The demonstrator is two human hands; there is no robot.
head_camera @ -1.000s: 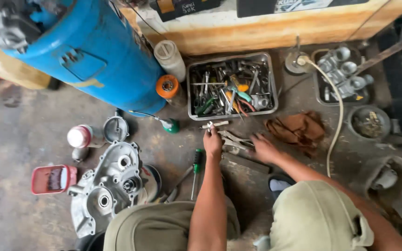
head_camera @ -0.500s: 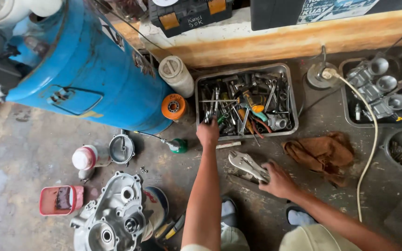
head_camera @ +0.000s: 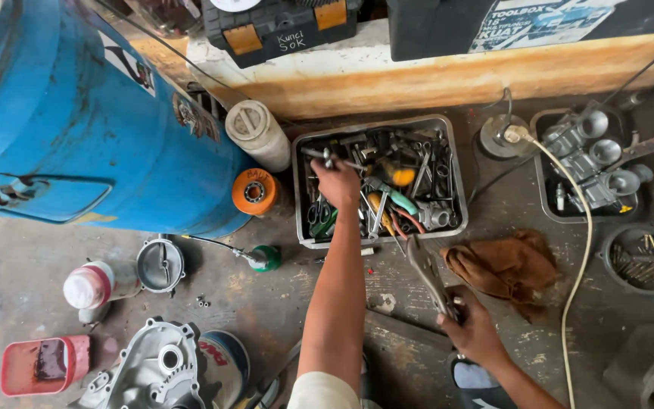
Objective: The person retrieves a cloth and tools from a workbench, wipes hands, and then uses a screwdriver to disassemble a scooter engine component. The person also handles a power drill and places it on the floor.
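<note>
My left hand point(head_camera: 336, 182) reaches over a grey metal tray point(head_camera: 297, 198) full of wrenches, pliers and screwdrivers. Its fingers are closed on a thin metal rod tool point(head_camera: 325, 155) held over the tray's left side. Nearer to me, my right hand point(head_camera: 475, 327) is low above the concrete floor, right of my left arm. It grips long grey metal pliers point(head_camera: 424, 270) whose end points toward the tray's front rim.
A big blue drum point(head_camera: 77, 113) fills the left. An orange tape roll point(head_camera: 255, 192) and a white cylinder point(head_camera: 257, 135) lie left of the tray. A brown rag point(head_camera: 505, 261), white cable point(head_camera: 583, 227), carburettor tray point(head_camera: 592, 163) and bolt bowl point(head_camera: 641, 259) are right. Engine casing point(head_camera: 157, 369) is lower left.
My left hand has carried the rod tool forward from the floor to over the tray. My right hand has lifted the pliers off the floor. The view has shifted forward.
</note>
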